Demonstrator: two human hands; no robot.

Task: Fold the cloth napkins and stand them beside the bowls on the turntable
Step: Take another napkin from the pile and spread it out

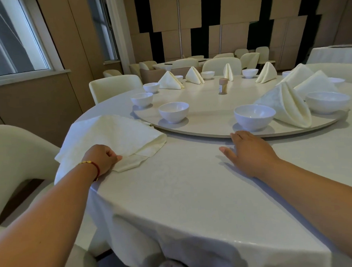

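The unfolded napkin (111, 140) lies on the desk (193, 183) at nine o'clock from the turntable (211, 129), one edge draped over the desk rim. Its near corner is pinched in the grip of the left hand (101, 158). The right hand (250, 152) is laid flat, fingers spread, just beside the turntable rim. The napkin should be drawn clear, squared flat, then creased firmly. Its hanging portion is hidden by the forearm.

Napkin (114, 136) left of turntable (211, 129); bowls (173, 112) on it.
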